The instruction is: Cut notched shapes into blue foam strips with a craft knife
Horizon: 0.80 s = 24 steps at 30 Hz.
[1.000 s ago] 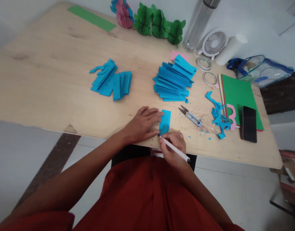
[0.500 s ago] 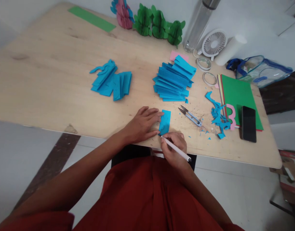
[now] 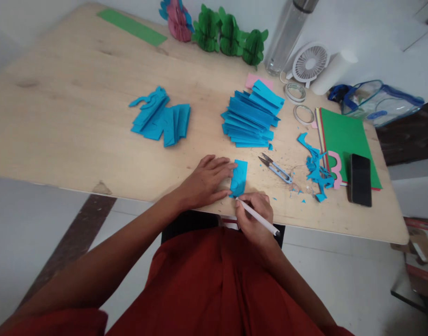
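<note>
"What are you holding?"

"My right grip (image 3: 255, 213) is closed around a white pen (image 3: 258, 216), thumb and fingers together on the barrel. My left grip (image 3: 210, 182) is clamped on nothing: it lies palm down, fingers a little apart, tips along the left side of the small blue paper piece (image 3: 239, 174)."

"Where is the piece, exactly?"

"Near the front edge of the counter (image 3: 77, 140), one short end toward that edge. The pen tip is at that end; whether it touches paper, I can't tell."

"What could go wrong?"

"A swivel, I'd say. I only steady one side, so a hard sideways push of the pen could turn the piece and throw the line off. The tip is so near the end that it could also run off and mark the counter. And with my right grip right at the front edge, it may lack support and wobble."

"Anything different from half a second ago?"

"My right grip and the pen have shifted slightly toward the counter's right end, the tip with them. My left grip and the piece look unmoved, and the snips (image 3: 275, 168) lie as they did."
</note>
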### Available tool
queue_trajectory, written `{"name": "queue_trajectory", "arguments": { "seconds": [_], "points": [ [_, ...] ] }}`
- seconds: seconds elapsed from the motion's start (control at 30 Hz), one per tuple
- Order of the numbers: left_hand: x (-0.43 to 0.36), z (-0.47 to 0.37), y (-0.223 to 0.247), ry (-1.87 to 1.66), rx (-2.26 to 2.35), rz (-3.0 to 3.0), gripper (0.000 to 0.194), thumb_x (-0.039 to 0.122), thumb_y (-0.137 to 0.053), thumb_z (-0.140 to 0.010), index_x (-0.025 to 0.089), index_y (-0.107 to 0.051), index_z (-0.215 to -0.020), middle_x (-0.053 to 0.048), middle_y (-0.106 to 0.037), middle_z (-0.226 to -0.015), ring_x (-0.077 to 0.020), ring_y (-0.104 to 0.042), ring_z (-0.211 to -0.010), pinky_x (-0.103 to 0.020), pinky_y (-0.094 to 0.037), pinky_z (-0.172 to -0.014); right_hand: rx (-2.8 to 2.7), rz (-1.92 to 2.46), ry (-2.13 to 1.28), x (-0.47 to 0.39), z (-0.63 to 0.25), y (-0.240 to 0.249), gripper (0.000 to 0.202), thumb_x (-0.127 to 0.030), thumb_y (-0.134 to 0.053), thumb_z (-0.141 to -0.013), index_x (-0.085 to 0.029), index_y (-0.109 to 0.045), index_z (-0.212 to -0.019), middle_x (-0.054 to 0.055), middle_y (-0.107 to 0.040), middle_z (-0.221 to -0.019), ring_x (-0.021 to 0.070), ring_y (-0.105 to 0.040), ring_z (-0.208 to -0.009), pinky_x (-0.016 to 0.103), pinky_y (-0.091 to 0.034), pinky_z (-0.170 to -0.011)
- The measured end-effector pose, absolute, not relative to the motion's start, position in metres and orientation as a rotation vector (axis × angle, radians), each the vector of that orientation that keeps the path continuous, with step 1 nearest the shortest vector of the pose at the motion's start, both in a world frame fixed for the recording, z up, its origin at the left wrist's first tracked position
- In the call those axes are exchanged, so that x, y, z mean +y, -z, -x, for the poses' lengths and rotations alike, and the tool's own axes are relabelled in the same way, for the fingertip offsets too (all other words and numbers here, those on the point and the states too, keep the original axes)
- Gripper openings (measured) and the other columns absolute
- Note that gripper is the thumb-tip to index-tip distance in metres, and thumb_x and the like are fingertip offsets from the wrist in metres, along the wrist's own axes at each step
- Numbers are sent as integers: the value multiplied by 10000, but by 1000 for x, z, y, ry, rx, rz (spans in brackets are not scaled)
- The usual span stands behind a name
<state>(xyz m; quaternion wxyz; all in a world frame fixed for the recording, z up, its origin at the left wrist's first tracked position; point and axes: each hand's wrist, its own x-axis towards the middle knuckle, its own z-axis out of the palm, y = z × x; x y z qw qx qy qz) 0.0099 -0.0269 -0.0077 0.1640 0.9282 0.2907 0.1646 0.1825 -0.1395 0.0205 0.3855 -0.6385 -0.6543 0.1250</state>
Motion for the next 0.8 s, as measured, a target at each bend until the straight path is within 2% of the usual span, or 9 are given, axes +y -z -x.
{"name": "queue_trajectory", "arguments": {
  "seconds": [0.8],
  "points": [
    [-26,-8,3,-461,758,-2700,312,401,-509,-935,257,-630,-1185,-78,-538,-1467,-322,-434,-1369,-554,-249,-1143,-1621,1704,-332,-140,-192,-20,123,-209,-553,-866,-231,-602,-755,1,-689,-718,183,-628,-711,363,-433,-794]
  ]
}}
